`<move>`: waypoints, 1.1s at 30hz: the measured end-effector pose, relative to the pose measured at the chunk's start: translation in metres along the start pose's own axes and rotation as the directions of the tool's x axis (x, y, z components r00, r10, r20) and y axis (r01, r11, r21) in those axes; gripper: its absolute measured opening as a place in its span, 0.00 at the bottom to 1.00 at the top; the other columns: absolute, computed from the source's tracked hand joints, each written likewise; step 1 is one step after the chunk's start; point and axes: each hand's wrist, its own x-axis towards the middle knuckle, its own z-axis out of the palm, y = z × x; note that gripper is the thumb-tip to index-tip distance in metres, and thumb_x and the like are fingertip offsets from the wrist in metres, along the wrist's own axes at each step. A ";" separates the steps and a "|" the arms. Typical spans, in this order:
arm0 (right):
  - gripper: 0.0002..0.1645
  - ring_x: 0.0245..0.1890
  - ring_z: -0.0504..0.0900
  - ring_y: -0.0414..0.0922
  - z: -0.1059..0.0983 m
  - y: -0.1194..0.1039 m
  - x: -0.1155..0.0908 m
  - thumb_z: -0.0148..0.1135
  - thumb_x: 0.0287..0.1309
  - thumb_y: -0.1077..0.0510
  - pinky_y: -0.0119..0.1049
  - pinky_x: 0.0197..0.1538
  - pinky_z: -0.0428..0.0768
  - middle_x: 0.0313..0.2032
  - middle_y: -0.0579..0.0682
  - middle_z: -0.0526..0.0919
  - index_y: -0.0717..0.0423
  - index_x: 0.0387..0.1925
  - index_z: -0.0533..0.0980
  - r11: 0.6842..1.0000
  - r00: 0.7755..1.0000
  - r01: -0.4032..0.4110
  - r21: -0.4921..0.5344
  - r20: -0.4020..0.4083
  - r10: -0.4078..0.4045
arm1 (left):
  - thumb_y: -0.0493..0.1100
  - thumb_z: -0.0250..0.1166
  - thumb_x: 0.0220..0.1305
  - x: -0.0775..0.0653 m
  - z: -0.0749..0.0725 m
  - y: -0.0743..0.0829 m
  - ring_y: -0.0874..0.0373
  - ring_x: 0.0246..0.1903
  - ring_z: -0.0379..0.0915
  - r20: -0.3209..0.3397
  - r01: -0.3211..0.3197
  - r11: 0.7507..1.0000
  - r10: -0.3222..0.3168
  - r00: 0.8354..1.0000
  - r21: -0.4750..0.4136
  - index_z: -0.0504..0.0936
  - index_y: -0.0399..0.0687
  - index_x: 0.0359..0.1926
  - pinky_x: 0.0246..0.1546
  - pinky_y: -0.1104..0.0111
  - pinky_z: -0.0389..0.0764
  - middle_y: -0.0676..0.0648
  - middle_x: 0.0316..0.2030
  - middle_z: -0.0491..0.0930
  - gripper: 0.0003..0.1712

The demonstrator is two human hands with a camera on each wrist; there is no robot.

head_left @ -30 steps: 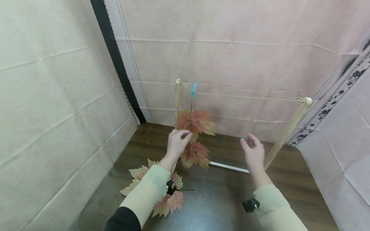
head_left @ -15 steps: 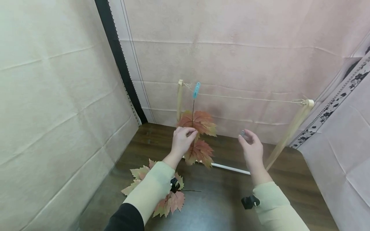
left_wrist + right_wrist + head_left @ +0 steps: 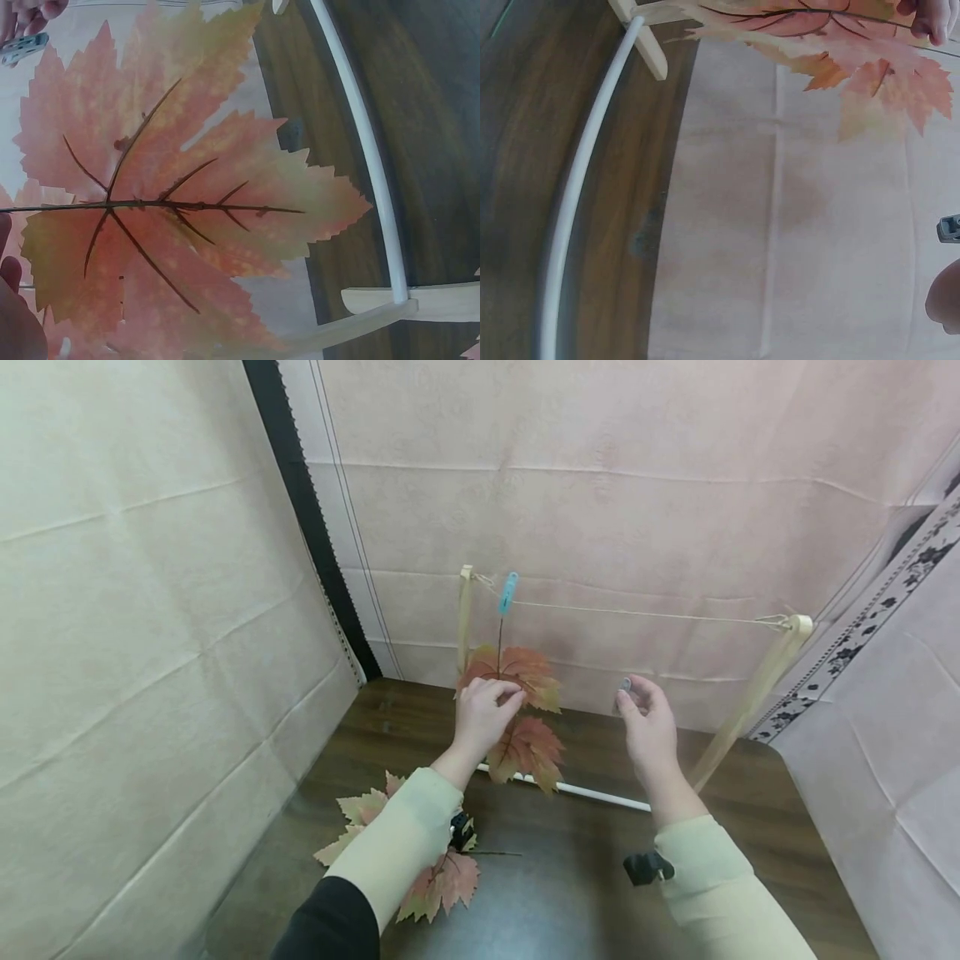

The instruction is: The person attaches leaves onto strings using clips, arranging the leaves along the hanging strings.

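My left hand (image 3: pixel 483 718) pinches the stem of a red and yellow maple leaf (image 3: pixel 531 750), which hangs below the fingers. In the left wrist view this leaf (image 3: pixel 247 195) fills the middle, its dark stem running to the fingertips at the left edge. My right hand (image 3: pixel 651 731) holds a small grey clothespin (image 3: pixel 625 685) between thumb and fingers, apart from the leaf and below the string (image 3: pixel 637 612). Another maple leaf (image 3: pixel 536 672) hangs from that string by a blue clothespin (image 3: pixel 508 593), partly behind my left hand.
The string spans two wooden posts, the left one (image 3: pixel 465 618) and the right one (image 3: pixel 757 693). A white rod (image 3: pixel 600 795) joins them low down. More leaves (image 3: pixel 450 885) lie on the dark table (image 3: pixel 555 893), partly under my left sleeve. Pale cloth (image 3: pixel 637 527) encloses the table.
My left hand has moved up and to the right with the maple leaf. My right hand has risen and shifted slightly left with the grey clothespin.
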 end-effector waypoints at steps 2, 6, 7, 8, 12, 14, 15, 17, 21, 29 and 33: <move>0.31 0.55 0.69 0.48 0.000 -0.003 0.001 0.51 0.66 0.45 0.44 0.57 0.66 0.60 0.52 0.68 0.55 0.65 0.62 1.000 1.000 0.005 0.012 0.007 -0.006 | 0.47 0.65 0.60 0.002 0.000 0.002 0.57 0.35 0.71 0.002 -0.003 1.000 0.003 1.000 0.005 0.86 0.51 0.36 0.42 0.59 0.66 0.54 0.31 0.84 0.08; 0.31 0.58 0.67 0.50 0.001 -0.011 0.003 0.50 0.67 0.46 0.46 0.60 0.64 0.62 0.53 0.66 0.58 0.65 0.60 0.999 0.999 0.023 0.036 0.027 -0.024 | 0.47 0.64 0.61 0.006 0.000 0.007 0.57 0.36 0.70 0.021 0.021 0.999 -0.020 1.000 -0.026 0.86 0.50 0.38 0.44 0.60 0.66 0.55 0.34 0.84 0.09; 0.31 0.58 0.66 0.50 0.001 -0.013 0.003 0.49 0.67 0.47 0.46 0.60 0.64 0.62 0.54 0.66 0.58 0.65 0.60 0.999 0.999 0.029 0.045 0.028 -0.030 | 0.47 0.64 0.61 0.007 0.000 0.008 0.57 0.36 0.69 0.027 0.032 0.999 -0.031 0.999 -0.040 0.86 0.50 0.39 0.44 0.60 0.66 0.55 0.35 0.84 0.09; 0.31 0.58 0.66 0.49 0.001 -0.014 0.003 0.49 0.67 0.47 0.46 0.60 0.64 0.62 0.53 0.66 0.58 0.65 0.59 0.998 0.999 0.031 0.047 0.032 -0.033 | 0.47 0.63 0.62 0.008 0.000 0.009 0.57 0.37 0.69 0.031 0.040 0.998 -0.038 0.999 -0.049 0.86 0.50 0.39 0.45 0.60 0.65 0.55 0.35 0.84 0.09; 0.30 0.56 0.67 0.48 0.004 -0.022 0.006 0.49 0.67 0.49 0.45 0.60 0.64 0.60 0.55 0.67 0.60 0.64 0.60 0.996 0.998 0.045 0.081 0.032 -0.048 | 0.49 0.63 0.63 0.013 -0.001 0.015 0.57 0.37 0.69 0.027 0.066 0.995 -0.064 0.998 -0.069 0.86 0.50 0.39 0.46 0.61 0.65 0.55 0.34 0.83 0.11; 0.28 0.55 0.68 0.47 0.005 -0.026 0.007 0.49 0.68 0.51 0.44 0.60 0.64 0.59 0.55 0.68 0.61 0.63 0.60 0.994 0.998 0.053 0.092 0.025 -0.056 | 0.49 0.63 0.63 0.015 -0.001 0.016 0.57 0.37 0.69 0.019 0.074 0.994 -0.073 0.997 -0.079 0.85 0.49 0.39 0.46 0.61 0.65 0.54 0.33 0.83 0.11; 0.27 0.55 0.68 0.47 0.006 -0.028 0.008 0.49 0.68 0.52 0.44 0.60 0.64 0.59 0.55 0.68 0.61 0.63 0.60 0.993 0.998 0.060 0.099 0.022 -0.062 | 0.49 0.63 0.62 0.015 -0.001 0.017 0.57 0.37 0.69 0.013 0.077 0.994 -0.077 0.997 -0.081 0.85 0.49 0.39 0.46 0.61 0.65 0.54 0.33 0.83 0.11; 0.27 0.55 0.68 0.46 0.007 -0.032 0.009 0.50 0.68 0.53 0.43 0.60 0.64 0.58 0.55 0.68 0.62 0.62 0.61 0.992 0.997 0.070 0.103 0.018 -0.072 | 0.49 0.63 0.62 0.017 0.000 0.018 0.57 0.36 0.69 0.007 0.084 0.993 -0.083 0.996 -0.087 0.85 0.48 0.39 0.45 0.61 0.66 0.54 0.32 0.83 0.11; 0.25 0.53 0.68 0.45 0.008 -0.038 0.011 0.50 0.68 0.55 0.40 0.57 0.65 0.56 0.54 0.69 0.62 0.61 0.62 0.991 0.996 0.088 0.101 0.014 -0.090 | 0.49 0.63 0.62 0.017 0.001 0.019 0.57 0.35 0.68 0.005 0.097 0.991 -0.097 0.995 -0.093 0.85 0.48 0.39 0.44 0.61 0.66 0.53 0.31 0.83 0.11; 0.23 0.48 0.68 0.42 0.010 -0.053 0.013 0.52 0.67 0.56 0.36 0.53 0.65 0.53 0.53 0.71 0.64 0.58 0.64 0.986 0.991 0.128 0.102 0.017 -0.130 | 0.49 0.63 0.62 0.025 -0.001 0.026 0.56 0.36 0.69 -0.035 0.087 0.993 -0.091 0.995 -0.084 0.86 0.48 0.38 0.43 0.60 0.65 0.53 0.34 0.83 0.11; 0.22 0.48 0.69 0.41 0.011 -0.063 0.015 0.53 0.66 0.57 0.36 0.52 0.65 0.52 0.52 0.72 0.64 0.57 0.65 0.983 0.989 0.140 0.115 0.021 -0.144 | 0.50 0.63 0.62 0.031 -0.001 0.031 0.56 0.38 0.69 -0.056 0.079 0.996 -0.081 0.995 -0.037 0.86 0.50 0.38 0.43 0.60 0.64 0.54 0.34 0.84 0.11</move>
